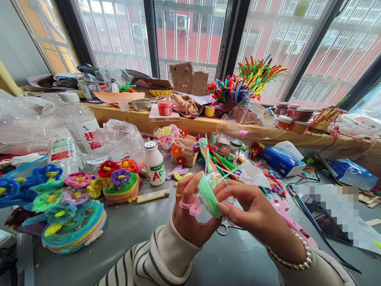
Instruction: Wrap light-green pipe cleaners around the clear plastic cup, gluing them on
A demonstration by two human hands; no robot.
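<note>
My left hand point(188, 212) and my right hand point(253, 216) meet above the grey table point(143, 234), both closed on a small green coiled pipe-cleaner disc point(208, 196). The left fingers pinch its left edge, and a pink pipe-cleaner loop point(192, 206) hangs from them. My right thumb and forefinger press the disc's lower right rim. Scissors point(224, 229) lie on the table right under my hands. A pink glue gun point(285, 220) rests just behind my right wrist.
Stacks of finished flower coasters point(73, 226) fill the left side, with a lighter point(153, 195), a small white bottle point(154, 163) and a large water bottle point(83, 127). Loose pipe cleaners point(220, 161), a flower basket point(184, 153), tissue packs point(279, 161) and a tablet point(324, 214) lie beyond and right.
</note>
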